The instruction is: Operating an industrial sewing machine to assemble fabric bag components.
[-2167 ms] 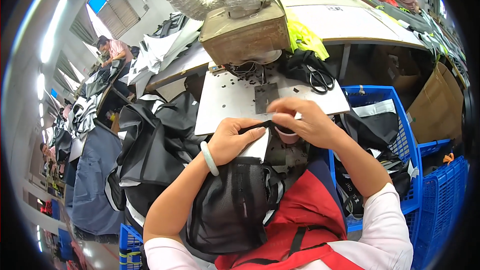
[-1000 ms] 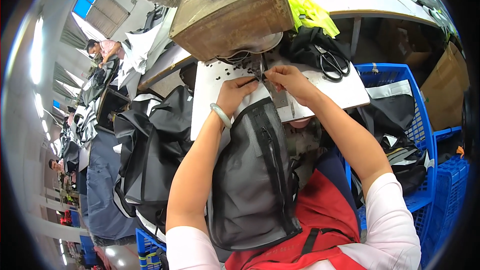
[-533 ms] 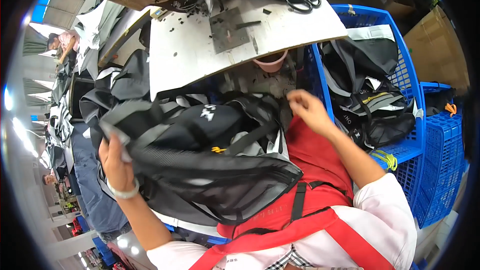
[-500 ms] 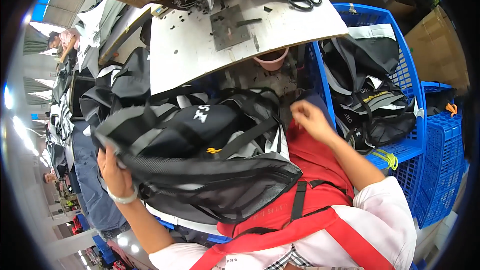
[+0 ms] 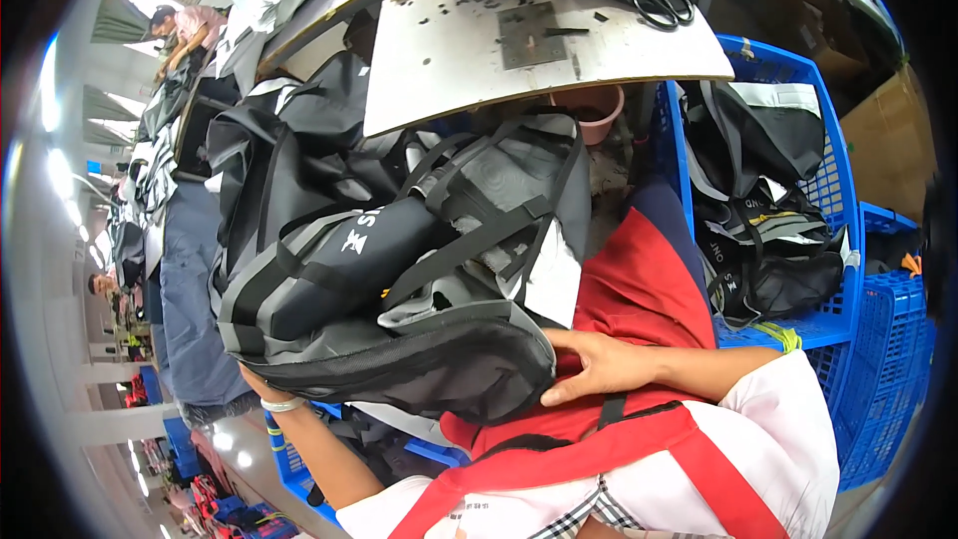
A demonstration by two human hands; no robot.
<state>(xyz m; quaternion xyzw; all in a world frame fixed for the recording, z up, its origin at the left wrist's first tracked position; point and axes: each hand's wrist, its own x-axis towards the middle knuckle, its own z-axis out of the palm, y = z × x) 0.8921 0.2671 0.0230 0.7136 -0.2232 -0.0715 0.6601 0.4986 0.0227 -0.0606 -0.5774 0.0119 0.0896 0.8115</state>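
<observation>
A black and grey bag (image 5: pixel 399 364) with a dark mesh panel, wide straps and a pale logo lies across my lap. My left hand (image 5: pixel 255 381) holds its lower left edge from beneath, and the fingers are hidden behind the fabric. At the bag's right end, my right hand (image 5: pixel 604 364) grips the rounded corner of the mesh panel, thumb apart and fingertips partly behind the edge. A white flap (image 5: pixel 554 279) hangs from the bag just above my right hand. A red apron (image 5: pixel 639 289) covers my lap beneath it.
Ahead stands a white sewing table (image 5: pixel 439 60) with a metal plate, scraps and black scissors (image 5: pixel 661 5). A pink bucket (image 5: pixel 591 110) sits under it. On the right, a blue crate (image 5: pixel 848 240) holds more black bags. Black fabric pieces (image 5: pixel 279 140) pile up at left; a person works beyond.
My right hand has come down from the far right and taken hold of the bag's right corner. The bag's left side has been lowered, and my left hand has slipped lower behind it.
</observation>
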